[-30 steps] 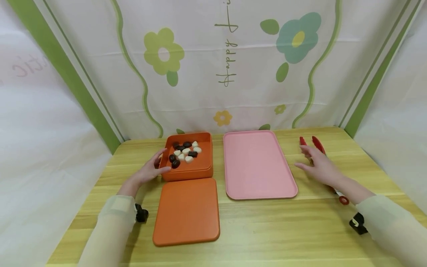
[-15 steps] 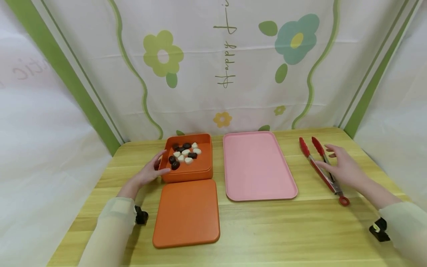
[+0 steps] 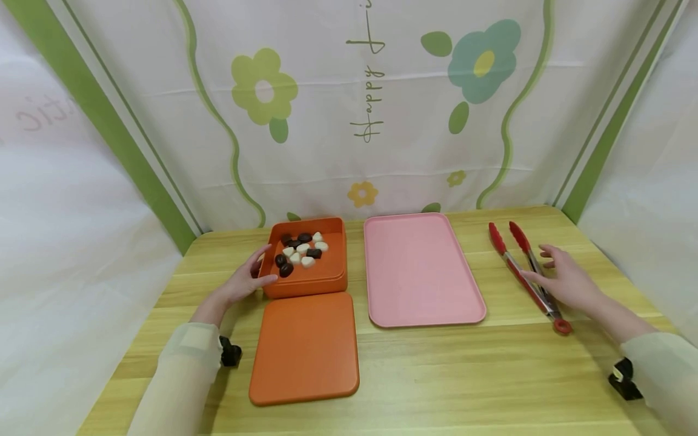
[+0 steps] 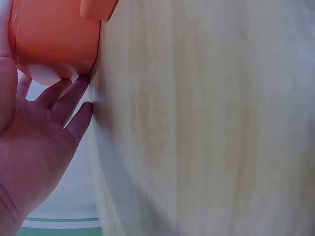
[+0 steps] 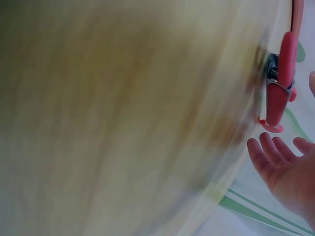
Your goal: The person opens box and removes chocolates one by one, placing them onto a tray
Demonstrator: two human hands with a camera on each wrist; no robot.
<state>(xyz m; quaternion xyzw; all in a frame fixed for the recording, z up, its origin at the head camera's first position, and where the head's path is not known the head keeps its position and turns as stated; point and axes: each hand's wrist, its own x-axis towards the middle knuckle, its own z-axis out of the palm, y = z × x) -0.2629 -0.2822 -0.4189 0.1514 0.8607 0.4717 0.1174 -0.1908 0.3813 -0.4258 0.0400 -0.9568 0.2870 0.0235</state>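
An orange box point(image 3: 311, 288) stands at the back left in the head view, holding several small dark and white pieces point(image 3: 303, 249) of mixed shapes. My left hand point(image 3: 242, 283) rests at its left side, thumb near the front corner and fingers spread; in the left wrist view the fingertips point(image 4: 81, 84) meet the box wall point(image 4: 59, 39). To the right lie red-and-metal tongs point(image 3: 526, 286), arms spread apart. Beside them hovers my right hand point(image 3: 569, 283), fingers loosely parted and holding nothing; the right wrist view has its fingers point(image 5: 266, 160) apart from the tongs point(image 5: 279, 103).
A flat orange lid point(image 3: 305, 348) lies in front of the box. Between box and tongs sits a pink tray point(image 3: 422, 272) with nothing on it. A printed cloth point(image 3: 327, 133) hangs behind the wooden table point(image 3: 436, 381).
My right hand has moved from over the tongs to their right side, leaving them in full view, and lately dropped slightly. The left hand has stayed at the box.
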